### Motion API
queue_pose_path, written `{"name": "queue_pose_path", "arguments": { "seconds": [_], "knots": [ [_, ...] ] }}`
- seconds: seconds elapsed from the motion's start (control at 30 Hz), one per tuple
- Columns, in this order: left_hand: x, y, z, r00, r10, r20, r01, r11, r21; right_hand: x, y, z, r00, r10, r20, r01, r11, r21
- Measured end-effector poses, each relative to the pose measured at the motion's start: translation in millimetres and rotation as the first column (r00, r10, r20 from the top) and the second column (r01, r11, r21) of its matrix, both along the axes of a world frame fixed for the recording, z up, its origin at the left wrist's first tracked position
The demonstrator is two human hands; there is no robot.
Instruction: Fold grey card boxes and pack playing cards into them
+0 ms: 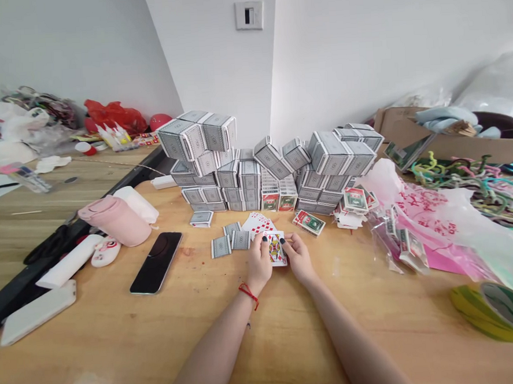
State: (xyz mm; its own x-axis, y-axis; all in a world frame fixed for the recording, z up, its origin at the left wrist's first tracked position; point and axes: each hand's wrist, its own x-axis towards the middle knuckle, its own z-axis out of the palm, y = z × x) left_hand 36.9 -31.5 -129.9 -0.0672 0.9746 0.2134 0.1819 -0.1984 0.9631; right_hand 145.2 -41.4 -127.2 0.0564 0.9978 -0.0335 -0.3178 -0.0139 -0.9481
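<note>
Face up between my two hands is a playing card (275, 250), a queen of diamonds; whether more cards lie under it I cannot tell. My left hand (259, 260) grips its left edge with the thumb on top. At the right edge, my right hand (299, 259) pinches it the same way. Just beyond, a fan of face-up red cards (257, 222) lies on the table. Several face-down cards (221, 246) with grey patterned backs are left of it. To the right rests a red and green card box (309, 223).
Stacked blocks of grey-backed cards (241, 184) stand along the back. A black phone (156, 263), pink bottle (115, 220) and white power bank (38, 312) lie left. At right are pink plastic bags (432, 216), a yellow tape roll (494, 313) and a cardboard box (462, 144).
</note>
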Motion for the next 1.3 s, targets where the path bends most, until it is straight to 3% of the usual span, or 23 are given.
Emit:
{"name": "queue_pose_path", "arguments": {
  "seconds": [0.2, 0.47, 0.63, 0.9, 1.3],
  "knots": [
    [-1, -2, 7.8, 0.995, -0.072, 0.067, 0.07, 0.997, 0.033, -1, -1, 3.8, 0.999, -0.001, -0.05, 0.0, 1.0, -0.022],
    [-2, 0, 3.1, 0.983, -0.1, 0.153, 0.1, 0.995, 0.003, -2, -2, 3.6, 0.998, -0.005, -0.055, 0.002, 0.998, -0.067],
    [-4, 0, 4.9, 0.99, -0.083, 0.113, 0.082, 0.997, 0.011, -2, -2, 3.0, 0.999, -0.013, -0.038, 0.01, 0.997, -0.077],
    [-4, -6, 11.4, 0.996, -0.061, 0.059, 0.058, 0.997, 0.051, -2, -1, 3.2, 1.0, -0.025, -0.005, 0.025, 0.998, -0.063],
    [-3, -5, 12.8, 0.985, -0.114, 0.13, 0.109, 0.993, 0.04, -1, -2, 4.4, 0.98, -0.124, 0.152, 0.116, 0.991, 0.064]
  ]
}}
